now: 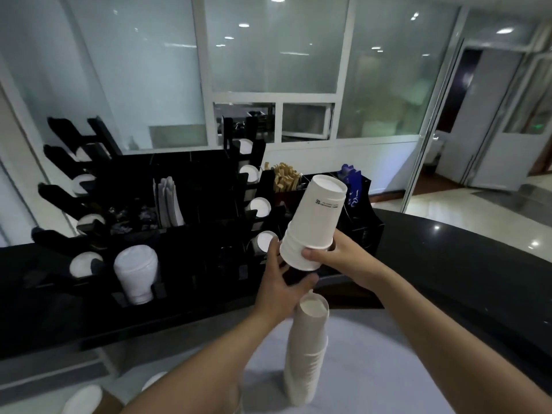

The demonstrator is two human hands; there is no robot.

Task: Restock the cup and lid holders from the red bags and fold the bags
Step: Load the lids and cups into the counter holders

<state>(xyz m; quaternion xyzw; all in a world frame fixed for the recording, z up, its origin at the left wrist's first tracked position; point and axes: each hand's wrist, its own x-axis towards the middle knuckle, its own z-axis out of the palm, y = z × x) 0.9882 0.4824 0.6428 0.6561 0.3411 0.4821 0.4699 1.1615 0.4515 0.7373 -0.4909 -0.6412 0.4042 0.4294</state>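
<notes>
1. Black cup holder (89, 222) at 9 o'clock; its slots show white cup ends, and the right column (260, 207) does too.
2. Left hand (283, 282) centre, fingers spread, cupped under the short cup stack (313, 222); whether it touches, can't tell.
3. Right hand (331, 252) pinches that stack's lower rims, bottoms up, tilted toward 1 o'clock.
4. Tall cup stack (307, 351) at 6 o'clock.
5. Judgement: align stack with slot, support the rim end, slide in straight.

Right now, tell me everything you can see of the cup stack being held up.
The held cup stack is a short nest of white paper cups, upside down and tilted, its flat base up and toward the organizer, small dark print near that end. Several rims show bunched at the lower end. The right hand grips it there; the left hand is open just below, fingertips at the rims.
</notes>
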